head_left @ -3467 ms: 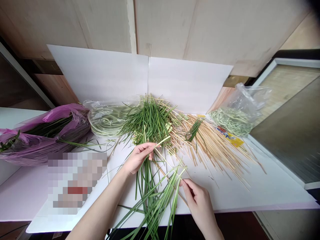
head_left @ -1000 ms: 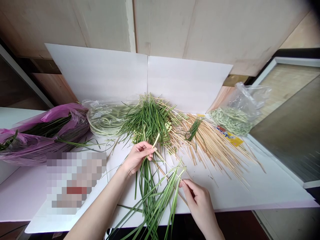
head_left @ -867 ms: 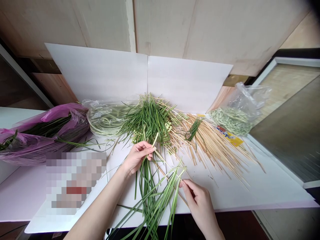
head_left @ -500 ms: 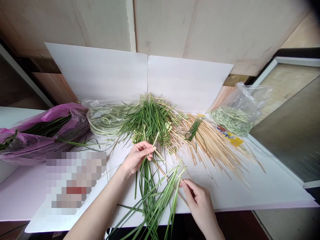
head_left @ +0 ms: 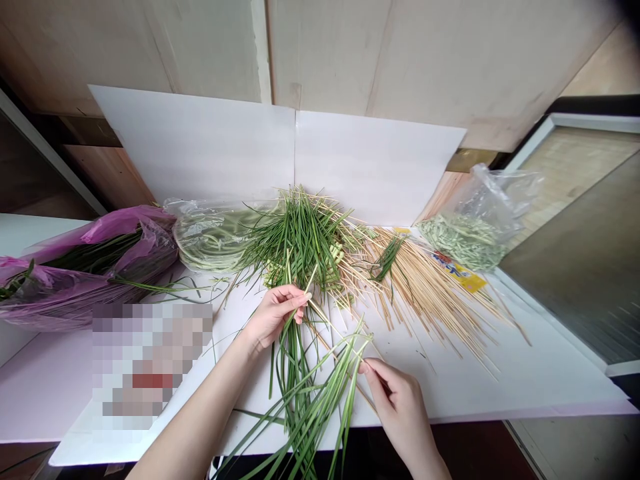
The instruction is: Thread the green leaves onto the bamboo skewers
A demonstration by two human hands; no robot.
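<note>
My left hand [head_left: 281, 310] pinches the pale end of a green leaf stalk [head_left: 311, 280] between thumb and fingers, below the large heap of green leaves [head_left: 305, 230]. My right hand [head_left: 395, 393] is closed on a thin wooden stick [head_left: 327, 319], which slants up toward my left fingertips. Along this stick, near my right fingers, hangs a bunch of long green leaves [head_left: 330, 383], their pale ends up and their tips reaching past the table's front edge. More leaves hang down under my left hand.
Many wooden sticks [head_left: 425, 287] fan out on the white table [head_left: 500, 383] right of the heap. A pink bag of leaves [head_left: 150, 230] lies left, beside a clear bag of pale green strands [head_left: 210, 240]. Another clear bag [head_left: 475, 233] stands back right. White boards [head_left: 370, 167] rise behind.
</note>
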